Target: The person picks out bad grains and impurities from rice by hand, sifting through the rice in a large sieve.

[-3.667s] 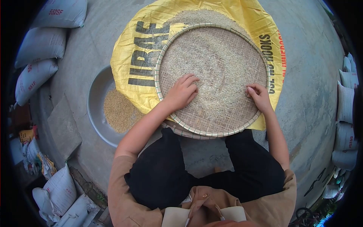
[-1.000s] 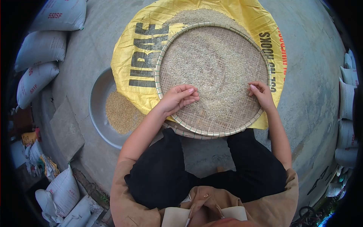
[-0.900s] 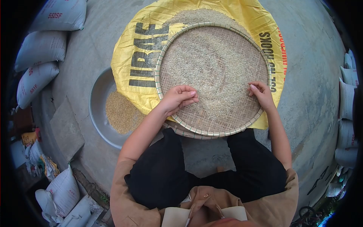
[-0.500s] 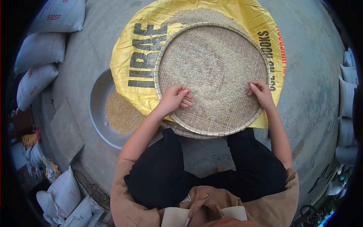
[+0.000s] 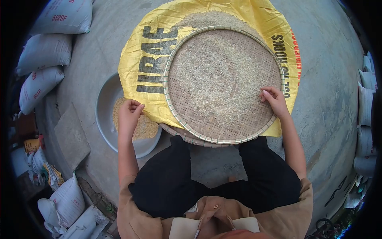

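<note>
A round woven tray (image 5: 195, 124) with a bound rim holds scattered pale grains. It lies partly over a yellow sack (image 5: 153, 104) with black lettering, and another tray rim shows beneath it. My left hand (image 5: 130, 113) is above the metal basin (image 5: 104, 95) of golden grain (image 5: 145, 129), beside the sack's edge, its fingers pinched together; whatever they hold is too small to see. My right hand (image 5: 273, 99) rests over the tray's right side near the rim, thumb and fingers pinched, with any grain between them too small to make out.
Filled white sacks (image 5: 51, 49) are stacked at the left, with more sacks (image 5: 65, 201) at the lower left and others (image 5: 366, 103) along the right edge. My black-clad knees are just below the tray. Grey concrete floor (image 5: 326, 79) surrounds everything.
My left hand has moved left from over the tray to above the metal basin. My right hand stays at about the same spot on the tray's right side.
</note>
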A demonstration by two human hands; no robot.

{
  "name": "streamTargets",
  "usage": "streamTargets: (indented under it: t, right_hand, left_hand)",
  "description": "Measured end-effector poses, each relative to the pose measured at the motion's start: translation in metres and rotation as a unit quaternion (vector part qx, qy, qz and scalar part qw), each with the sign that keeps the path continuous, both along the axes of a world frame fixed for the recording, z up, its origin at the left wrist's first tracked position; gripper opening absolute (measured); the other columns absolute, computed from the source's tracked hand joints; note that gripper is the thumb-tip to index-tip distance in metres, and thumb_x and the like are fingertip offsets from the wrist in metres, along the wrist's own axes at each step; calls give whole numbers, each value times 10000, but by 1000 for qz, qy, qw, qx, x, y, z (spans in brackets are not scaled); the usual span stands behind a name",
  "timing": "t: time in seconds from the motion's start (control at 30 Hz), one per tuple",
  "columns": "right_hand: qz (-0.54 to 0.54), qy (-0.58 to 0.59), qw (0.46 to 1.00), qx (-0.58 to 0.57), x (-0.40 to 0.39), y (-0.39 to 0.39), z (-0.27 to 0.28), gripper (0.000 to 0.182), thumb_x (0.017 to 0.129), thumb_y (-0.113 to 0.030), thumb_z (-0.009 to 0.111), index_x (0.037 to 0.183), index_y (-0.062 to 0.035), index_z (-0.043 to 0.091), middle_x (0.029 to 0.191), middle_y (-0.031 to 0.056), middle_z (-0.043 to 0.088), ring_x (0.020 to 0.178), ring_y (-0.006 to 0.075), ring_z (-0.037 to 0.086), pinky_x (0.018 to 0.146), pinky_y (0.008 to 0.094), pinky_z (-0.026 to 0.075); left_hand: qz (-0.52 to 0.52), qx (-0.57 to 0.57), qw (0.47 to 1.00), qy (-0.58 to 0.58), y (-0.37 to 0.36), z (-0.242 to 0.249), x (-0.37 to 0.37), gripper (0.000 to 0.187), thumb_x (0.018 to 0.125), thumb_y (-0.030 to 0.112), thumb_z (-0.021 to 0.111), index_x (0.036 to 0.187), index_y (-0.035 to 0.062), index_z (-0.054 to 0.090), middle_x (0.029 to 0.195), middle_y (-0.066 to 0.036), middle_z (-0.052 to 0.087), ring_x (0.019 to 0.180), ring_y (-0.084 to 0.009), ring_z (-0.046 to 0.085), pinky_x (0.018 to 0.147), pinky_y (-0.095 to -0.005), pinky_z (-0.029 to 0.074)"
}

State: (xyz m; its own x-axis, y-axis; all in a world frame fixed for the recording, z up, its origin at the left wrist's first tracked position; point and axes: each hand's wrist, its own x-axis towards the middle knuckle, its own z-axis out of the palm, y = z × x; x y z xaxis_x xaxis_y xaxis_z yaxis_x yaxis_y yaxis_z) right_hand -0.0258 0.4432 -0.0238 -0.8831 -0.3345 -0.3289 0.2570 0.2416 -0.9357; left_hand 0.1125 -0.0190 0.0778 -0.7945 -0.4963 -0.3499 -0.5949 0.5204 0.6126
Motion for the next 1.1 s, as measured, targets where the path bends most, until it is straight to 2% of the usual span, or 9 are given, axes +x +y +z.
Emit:
streamTargets:
  t: [0.03,0.07,0.13,0.17,0.23,0.43,0.87,1.07,1.1]
  right_hand:
    - [-2,-1,1000,-5,0,1,-1,243,890,-149,564,1066,18,581,871,84,640,712,101,573,698,238,471]
    - [-2,-1,1000,-8,0,2,-2,243,890,-149,564,1066,18,581,871,84,640,712,101,573,698,238,471]
    - [0,2,1000,-1,0,2,-3,247,890,-153,567,1068,18,581,872,89,641,714,101,574,705,239,474]
    - [-1,3,1000,-3,0,1,-3,247,890,-153,567,1068,18,581,872,89,641,714,101,574,705,239,474]
    - [0,0,1000,7,0,1,-2,249,889,-153,569,1070,18,582,874,89,642,715,99,575,704,238,476]
    - [2,5,1000,17,0,-1,-1,237,890,-146,567,1063,16,586,866,77,637,713,97,576,703,235,476]
    - [-3,3,1000,9,0,1,-3,219,890,-127,564,1055,16,588,873,76,640,709,98,576,697,232,475]
    - [-5,5,1000,15,-1,2,-4,224,889,-128,566,1058,17,589,872,75,641,714,100,578,702,232,476]
    - [-5,6,1000,15,-1,2,-3,224,889,-128,567,1058,17,589,872,77,641,714,101,580,701,233,476]
  left_hand:
    - [10,-128,992,-8,-8,5,6,161,811,172,665,839,21,621,930,-126,633,934,-244,627,760,-379,502]
    - [11,-130,991,-8,-8,4,10,161,811,172,665,839,21,621,930,-126,633,934,-244,627,760,-379,502]
    - [24,-513,855,-67,-9,-4,15,188,799,248,675,859,71,651,1217,-179,518,1252,-342,396,962,-581,326]
    - [24,-515,855,-66,-9,-8,13,188,799,248,675,859,71,651,1217,-179,518,1252,-342,396,962,-581,326]
    - [-65,-330,940,53,0,-19,3,219,804,307,663,906,113,663,1384,-171,355,1358,-383,165,1006,-676,140]
    - [-397,-211,882,145,77,-70,-50,160,759,213,686,878,143,605,1383,-95,356,1359,-352,178,976,-736,80]
    - [-430,-162,874,155,84,-92,-63,114,763,141,658,816,122,559,1341,-96,390,1344,-359,205,1028,-672,106]
    - [-371,-92,900,210,68,-87,-57,120,757,91,655,813,86,549,1302,-128,438,1310,-367,266,1054,-512,231]
    - [-371,-78,895,235,68,-84,-56,114,756,86,649,816,71,553,1219,-131,493,1242,-352,355,1016,-456,298]
